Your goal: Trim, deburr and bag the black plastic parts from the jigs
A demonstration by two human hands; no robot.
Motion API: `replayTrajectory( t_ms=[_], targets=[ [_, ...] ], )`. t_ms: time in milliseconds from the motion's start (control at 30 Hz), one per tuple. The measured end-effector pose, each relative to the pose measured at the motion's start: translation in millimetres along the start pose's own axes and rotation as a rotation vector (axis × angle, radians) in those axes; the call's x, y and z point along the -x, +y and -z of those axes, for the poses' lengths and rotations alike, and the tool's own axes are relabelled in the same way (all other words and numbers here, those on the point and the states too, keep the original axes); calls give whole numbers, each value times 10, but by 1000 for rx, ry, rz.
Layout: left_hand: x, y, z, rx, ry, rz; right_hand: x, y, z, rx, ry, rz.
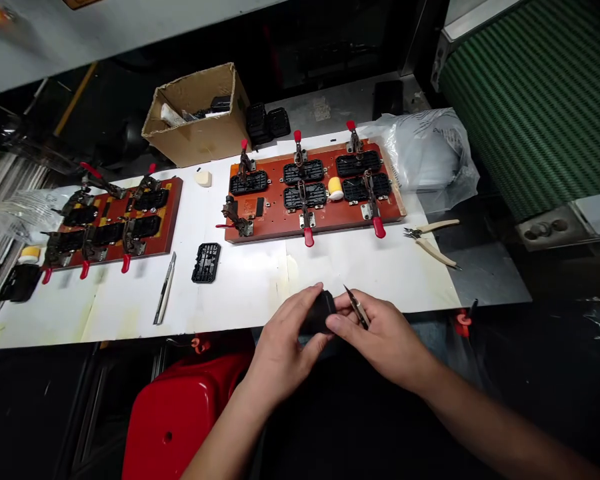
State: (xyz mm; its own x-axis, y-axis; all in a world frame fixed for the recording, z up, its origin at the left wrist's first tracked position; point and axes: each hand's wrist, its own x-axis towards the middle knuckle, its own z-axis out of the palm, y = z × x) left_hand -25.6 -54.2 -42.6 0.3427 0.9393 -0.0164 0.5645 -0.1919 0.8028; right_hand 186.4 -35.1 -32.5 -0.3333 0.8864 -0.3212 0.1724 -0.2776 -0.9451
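Observation:
Just over the table's front edge, my left hand (285, 337) is closed around a small black plastic part (323, 312), which it partly hides. My right hand (375, 333) grips a craft knife (359, 308) with its pointed blade angled up and left, and its fingertips touch the part's right side. A similar black ribbed plate (206, 263) lies on the white table covering to the left. Beyond my hands stands a reddish-brown fixture board (275, 227), where red-handled toggle clamps hold several black plates.
A second clamp board (175, 220) and a box cutter (165, 288) are on the left. Cream-handled nippers (433, 240) lie right, near a plastic bag (430, 160). Behind are a cardboard box (195, 140) and a green conveyor belt (535, 100). A red stool (175, 420) stands below.

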Motion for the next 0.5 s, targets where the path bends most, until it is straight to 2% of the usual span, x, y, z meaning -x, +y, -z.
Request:
replayTrajectory(
  t_ms=[100, 200, 333, 500],
  targets=[
    [-9, 40, 37, 256, -1, 154, 98, -46, 170, 186, -97, 161],
    [0, 75, 65, 429, -7, 229, 148, -67, 301, 371, -108, 325],
    [8, 90, 79, 466, -31, 230, 159, -64, 323, 501, -136, 552],
    [7, 105, 89, 467, -35, 209, 153, -34, 268, 552, -118, 626]
  ],
)
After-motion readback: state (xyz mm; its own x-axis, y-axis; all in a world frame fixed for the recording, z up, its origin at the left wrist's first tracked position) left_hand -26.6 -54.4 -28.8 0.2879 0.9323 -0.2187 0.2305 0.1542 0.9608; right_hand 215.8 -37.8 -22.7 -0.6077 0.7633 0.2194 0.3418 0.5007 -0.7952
